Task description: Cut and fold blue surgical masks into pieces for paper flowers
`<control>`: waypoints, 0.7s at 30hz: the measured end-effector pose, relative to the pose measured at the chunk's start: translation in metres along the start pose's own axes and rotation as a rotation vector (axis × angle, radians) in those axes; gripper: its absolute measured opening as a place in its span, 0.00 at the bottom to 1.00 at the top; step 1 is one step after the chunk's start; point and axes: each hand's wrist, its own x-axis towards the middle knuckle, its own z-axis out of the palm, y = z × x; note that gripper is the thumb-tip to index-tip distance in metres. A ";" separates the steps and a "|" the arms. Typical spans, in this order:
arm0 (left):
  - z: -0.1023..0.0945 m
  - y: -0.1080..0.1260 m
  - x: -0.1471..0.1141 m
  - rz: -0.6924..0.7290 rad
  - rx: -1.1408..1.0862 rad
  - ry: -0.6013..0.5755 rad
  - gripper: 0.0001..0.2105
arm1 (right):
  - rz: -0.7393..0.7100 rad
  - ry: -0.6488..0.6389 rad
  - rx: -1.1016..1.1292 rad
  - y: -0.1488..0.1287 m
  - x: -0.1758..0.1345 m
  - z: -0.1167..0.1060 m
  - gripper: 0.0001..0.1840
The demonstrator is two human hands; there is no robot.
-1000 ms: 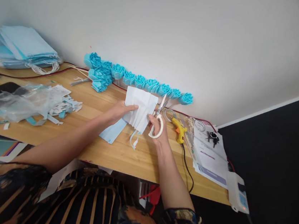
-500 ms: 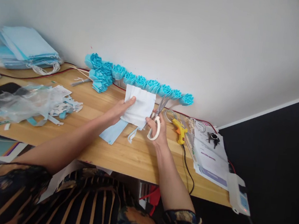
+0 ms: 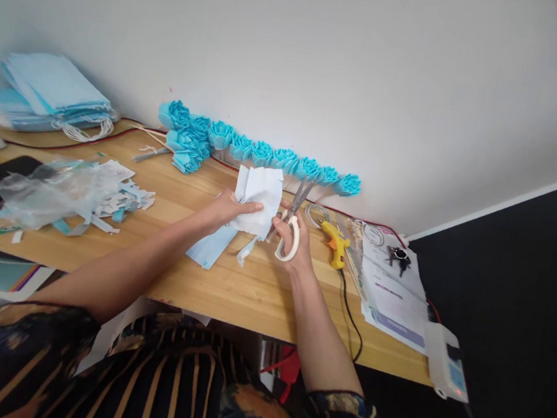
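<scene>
From where I stand, scraps lie loose at left; a dragging sleeve could scatter them. Next, a blue piece lies on the table, low enough for a wrist to shove it. Just above, the left hand pinches the white sheet, thumb on top, other fingers mostly hidden; a slack hold could let its folds slip and skew a cut. A strip hangs by its lower edge and might tangle. The right hand curls its fingers round the scissors, blades parted; closing carelessly, they could nick a fingertip. Beyond, the glue gun's cord might snag that forearm.
</scene>
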 end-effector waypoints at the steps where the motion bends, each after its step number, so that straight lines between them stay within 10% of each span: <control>1: 0.000 0.000 0.000 0.006 0.021 -0.010 0.28 | -0.003 -0.008 0.012 0.000 0.000 0.000 0.21; 10: -0.001 -0.009 -0.002 -0.047 0.304 -0.124 0.24 | -0.054 0.040 -0.020 -0.003 0.001 -0.003 0.21; 21: -0.013 0.002 0.010 0.095 -0.034 0.176 0.22 | -0.113 0.138 -0.098 0.002 0.007 -0.006 0.19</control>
